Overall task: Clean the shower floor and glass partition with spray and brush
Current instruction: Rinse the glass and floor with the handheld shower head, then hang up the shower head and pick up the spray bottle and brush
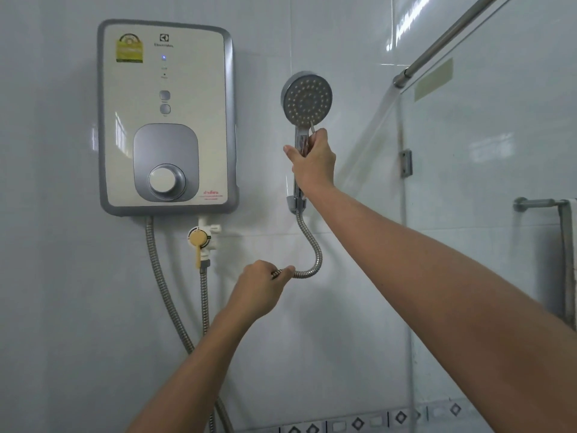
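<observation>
A round chrome shower head (307,98) stands upright on the white tiled wall, its handle seated in a grey wall bracket (295,204). My right hand (312,157) is wrapped around the handle just below the head. A ribbed metal hose (313,251) curves down from the bracket, and my left hand (260,287) grips it lower down. The glass partition (487,170) stands at the right. No spray bottle or brush is in view, and the shower floor is out of sight.
A cream and grey water heater (167,117) with a round dial hangs at the left. Below it sits a valve with a tan lever (198,245) and two more metal hoses. A metal brace bar (452,35) and a towel rail (543,203) lie at the right.
</observation>
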`<action>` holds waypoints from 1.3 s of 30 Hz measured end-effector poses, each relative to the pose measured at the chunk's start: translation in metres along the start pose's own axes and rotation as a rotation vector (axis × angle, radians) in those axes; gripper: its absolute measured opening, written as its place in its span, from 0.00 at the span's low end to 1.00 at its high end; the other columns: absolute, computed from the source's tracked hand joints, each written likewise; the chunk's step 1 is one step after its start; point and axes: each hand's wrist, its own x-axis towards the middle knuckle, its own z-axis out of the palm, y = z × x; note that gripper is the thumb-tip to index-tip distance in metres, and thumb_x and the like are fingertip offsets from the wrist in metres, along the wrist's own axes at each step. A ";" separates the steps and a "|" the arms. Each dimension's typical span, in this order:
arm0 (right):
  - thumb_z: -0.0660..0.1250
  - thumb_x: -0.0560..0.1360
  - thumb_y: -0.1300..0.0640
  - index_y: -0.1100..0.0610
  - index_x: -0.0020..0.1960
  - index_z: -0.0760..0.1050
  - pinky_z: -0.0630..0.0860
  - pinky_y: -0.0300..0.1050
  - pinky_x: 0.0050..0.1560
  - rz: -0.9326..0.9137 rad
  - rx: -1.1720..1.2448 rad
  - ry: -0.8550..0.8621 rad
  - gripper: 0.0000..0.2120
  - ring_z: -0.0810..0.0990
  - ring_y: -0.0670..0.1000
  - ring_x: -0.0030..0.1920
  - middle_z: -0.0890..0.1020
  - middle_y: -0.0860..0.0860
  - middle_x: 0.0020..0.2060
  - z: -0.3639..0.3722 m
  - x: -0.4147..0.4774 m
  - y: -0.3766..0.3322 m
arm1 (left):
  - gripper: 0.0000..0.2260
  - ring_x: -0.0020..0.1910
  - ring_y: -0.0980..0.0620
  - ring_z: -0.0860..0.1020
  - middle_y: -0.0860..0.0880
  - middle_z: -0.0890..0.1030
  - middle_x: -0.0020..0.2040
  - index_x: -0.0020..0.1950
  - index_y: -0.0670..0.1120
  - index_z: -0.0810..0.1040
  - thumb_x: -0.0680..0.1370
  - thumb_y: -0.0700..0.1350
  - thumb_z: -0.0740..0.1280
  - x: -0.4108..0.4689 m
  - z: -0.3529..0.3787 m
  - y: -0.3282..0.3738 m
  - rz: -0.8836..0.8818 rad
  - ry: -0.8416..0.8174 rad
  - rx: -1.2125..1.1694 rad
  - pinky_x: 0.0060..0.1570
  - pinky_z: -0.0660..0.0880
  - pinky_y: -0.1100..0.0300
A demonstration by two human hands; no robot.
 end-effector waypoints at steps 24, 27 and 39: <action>0.70 0.78 0.56 0.55 0.51 0.78 0.77 0.35 0.50 0.190 0.118 -0.212 0.04 0.82 0.46 0.48 0.83 0.48 0.46 -0.006 -0.280 0.055 | 0.18 0.57 0.47 0.77 0.46 0.79 0.58 0.67 0.46 0.75 0.82 0.55 0.63 -0.167 0.032 -0.136 -0.018 -0.126 0.020 0.57 0.75 0.52; 0.70 0.78 0.56 0.57 0.49 0.78 0.79 0.41 0.48 0.276 0.131 -0.303 0.04 0.82 0.48 0.46 0.83 0.48 0.43 -0.007 -0.353 0.075 | 0.14 0.55 0.48 0.77 0.47 0.79 0.56 0.65 0.44 0.76 0.82 0.49 0.65 -0.226 0.027 -0.170 -0.054 -0.121 0.006 0.57 0.75 0.53; 0.68 0.79 0.57 0.55 0.45 0.77 0.72 0.33 0.39 0.710 -0.009 -0.804 0.05 0.78 0.44 0.39 0.81 0.49 0.38 -0.054 -0.709 0.198 | 0.14 0.49 0.52 0.77 0.49 0.79 0.51 0.61 0.44 0.78 0.78 0.50 0.66 -0.527 0.095 -0.301 -0.621 -0.292 0.000 0.50 0.74 0.58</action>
